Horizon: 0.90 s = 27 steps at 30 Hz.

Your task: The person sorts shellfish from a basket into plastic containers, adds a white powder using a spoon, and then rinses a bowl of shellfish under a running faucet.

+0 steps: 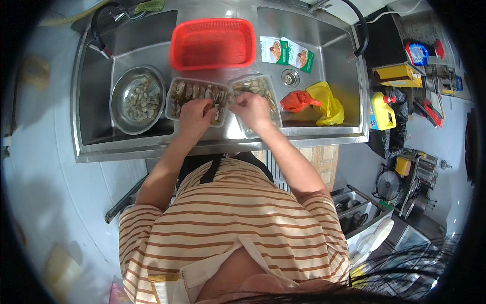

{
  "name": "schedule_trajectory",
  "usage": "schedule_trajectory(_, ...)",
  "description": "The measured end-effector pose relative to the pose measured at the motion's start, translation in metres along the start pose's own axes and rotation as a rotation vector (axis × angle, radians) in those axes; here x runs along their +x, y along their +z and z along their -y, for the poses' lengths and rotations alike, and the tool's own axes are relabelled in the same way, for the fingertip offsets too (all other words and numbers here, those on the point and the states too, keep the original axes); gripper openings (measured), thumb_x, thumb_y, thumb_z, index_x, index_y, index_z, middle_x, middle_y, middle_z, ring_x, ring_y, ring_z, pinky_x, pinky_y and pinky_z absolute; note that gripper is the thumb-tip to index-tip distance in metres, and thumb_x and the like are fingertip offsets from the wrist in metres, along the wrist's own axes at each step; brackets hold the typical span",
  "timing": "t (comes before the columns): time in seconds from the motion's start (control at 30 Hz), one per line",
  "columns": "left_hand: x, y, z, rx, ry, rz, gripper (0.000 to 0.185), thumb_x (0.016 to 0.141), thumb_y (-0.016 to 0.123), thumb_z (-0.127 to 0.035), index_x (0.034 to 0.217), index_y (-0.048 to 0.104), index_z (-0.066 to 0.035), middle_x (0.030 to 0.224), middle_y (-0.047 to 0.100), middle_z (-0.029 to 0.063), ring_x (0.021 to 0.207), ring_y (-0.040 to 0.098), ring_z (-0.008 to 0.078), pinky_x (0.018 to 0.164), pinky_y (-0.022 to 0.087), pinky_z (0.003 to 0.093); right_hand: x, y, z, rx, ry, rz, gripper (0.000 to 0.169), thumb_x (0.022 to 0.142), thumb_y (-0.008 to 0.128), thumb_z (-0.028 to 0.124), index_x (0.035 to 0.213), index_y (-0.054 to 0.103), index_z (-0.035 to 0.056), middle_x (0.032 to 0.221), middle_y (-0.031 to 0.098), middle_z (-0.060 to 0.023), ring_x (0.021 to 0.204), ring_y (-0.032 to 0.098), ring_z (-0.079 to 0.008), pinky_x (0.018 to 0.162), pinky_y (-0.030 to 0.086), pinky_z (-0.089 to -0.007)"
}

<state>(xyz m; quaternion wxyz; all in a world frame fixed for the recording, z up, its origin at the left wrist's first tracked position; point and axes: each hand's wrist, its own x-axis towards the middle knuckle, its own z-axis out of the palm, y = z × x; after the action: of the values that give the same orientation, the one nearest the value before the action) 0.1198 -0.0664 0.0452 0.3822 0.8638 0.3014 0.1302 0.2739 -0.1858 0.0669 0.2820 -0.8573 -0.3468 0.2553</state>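
Side by side on the steel ledge between two sink basins stand two clear plastic containers. Rows of brownish oblong pieces, perhaps shellfish, fill the left container. My left hand reaches over it with bent fingers, low over the pieces. Paler, shell-like pieces lie in the right container. Above its left side is my right hand, slightly blurred, its fingertips drawn together near the gap between the containers. Whether either hand grips a piece is too small to tell. A round steel bowl at left holds small grey-beige pieces, possibly shellfish.
A red plastic basket sits behind the containers. In the right basin lie two printed packets, a red plastic bag and a yellow one. Black faucet hoses arch over both basins. A yellow jug stands right of the sink.
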Motion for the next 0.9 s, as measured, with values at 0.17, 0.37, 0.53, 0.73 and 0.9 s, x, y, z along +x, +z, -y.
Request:
schedule_trajectory(0.17,0.011,0.009,0.007,0.174,0.119,-0.008,0.026,0.071,0.069,-0.017,0.095,0.065,-0.008,0.089,0.062,0.0094,0.092,0.056,0.0283,0.079,0.04,0.0418,0.01,0.028,0.01,-0.076,0.07,-0.078,0.026,0.074,0.068,0.036,0.075,0.065,0.0103,0.072,0.064,-0.0185,0.073,0.063,-0.0364,0.068,0.049,-0.0448)
schedule_trajectory(0.37,0.022,0.027,0.007,0.241,0.267,-0.083,0.024,0.071,0.071,-0.018,0.092,0.065,-0.009,0.085,0.062,0.009,0.087,0.057,0.0275,0.078,0.04,0.041,-0.014,-0.009,-0.039,-0.078,0.07,-0.215,0.017,0.08,0.06,0.028,0.082,0.065,0.0122,0.073,0.065,-0.0175,0.073,0.064,-0.0366,0.067,0.049,-0.0465)
schedule_trajectory(0.53,0.029,0.034,-0.007,0.357,0.126,-0.053,0.018,0.071,0.071,-0.019,0.084,0.063,-0.009,0.08,0.062,0.0074,0.084,0.058,0.0272,0.074,0.04,0.0414,-0.031,-0.032,-0.082,-0.097,0.138,-0.278,0.018,0.08,0.059,0.026,0.083,0.065,0.0092,0.073,0.065,-0.0175,0.072,0.063,-0.0373,0.067,0.049,-0.0466)
schedule_trajectory(0.73,0.03,0.033,0.001,0.313,0.153,-0.041,0.015,0.073,0.068,-0.019,0.083,0.063,-0.01,0.081,0.062,0.0079,0.084,0.057,0.027,0.074,0.039,0.0423,-0.032,-0.035,-0.076,-0.311,-0.104,-0.38,0.011,0.072,0.062,0.012,0.082,0.063,0.0059,0.075,0.062,-0.0137,0.072,0.062,-0.0329,0.066,0.05,-0.0421)
schedule_trajectory(0.9,0.024,0.017,-0.01,0.183,0.193,-0.093,0.014,0.074,0.067,-0.015,0.085,0.063,-0.009,0.08,0.062,0.0083,0.083,0.057,0.0277,0.077,0.039,0.0429,-0.01,-0.014,-0.072,-0.617,-0.209,-0.182,0.017,0.068,0.063,0.013,0.083,0.064,0.0046,0.091,0.059,-0.0131,0.091,0.057,-0.0318,0.069,0.051,-0.0397)
